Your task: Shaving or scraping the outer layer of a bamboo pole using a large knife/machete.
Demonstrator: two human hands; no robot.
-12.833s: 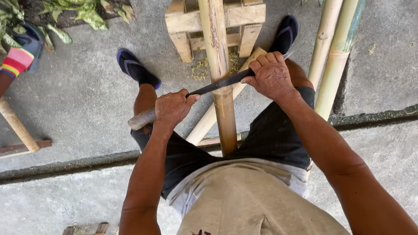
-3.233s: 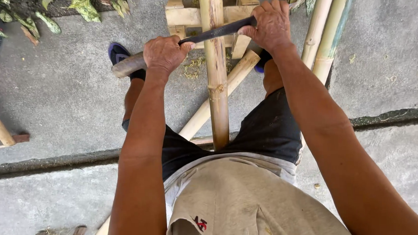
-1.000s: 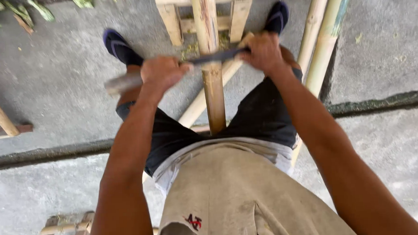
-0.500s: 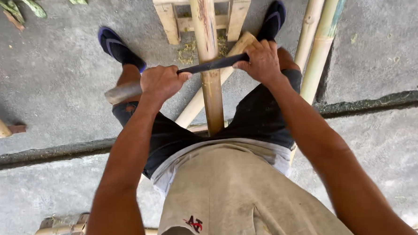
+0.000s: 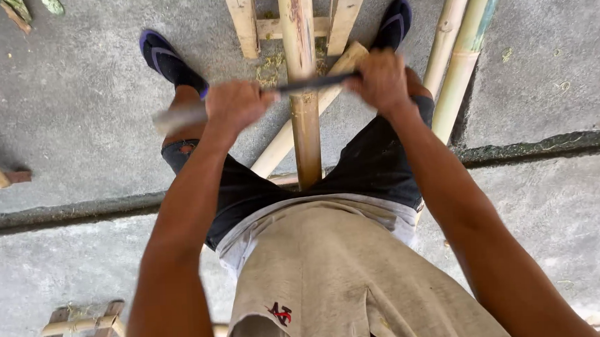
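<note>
Smooth bamboo pole point(image 5: 305, 121), rough concrete floor point(image 5: 75, 111)

grey concrete floor point(image 5: 74, 97) bears bamboo poles point(image 5: 467, 53) and a wooden frame point(image 5: 250, 22).

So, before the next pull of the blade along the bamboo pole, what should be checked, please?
1. Left hand closed on the pale handle end of the blade: ok.
2. Right hand closed on the other end: ok.
3. Blade lies across the bamboo pole: ok.
4. Pole rests on the wooden frame: ok.
5. Feet apart, either side of the pole: ok.
6. Blade edge angle on the pole: cannot tell, blurred.
</note>
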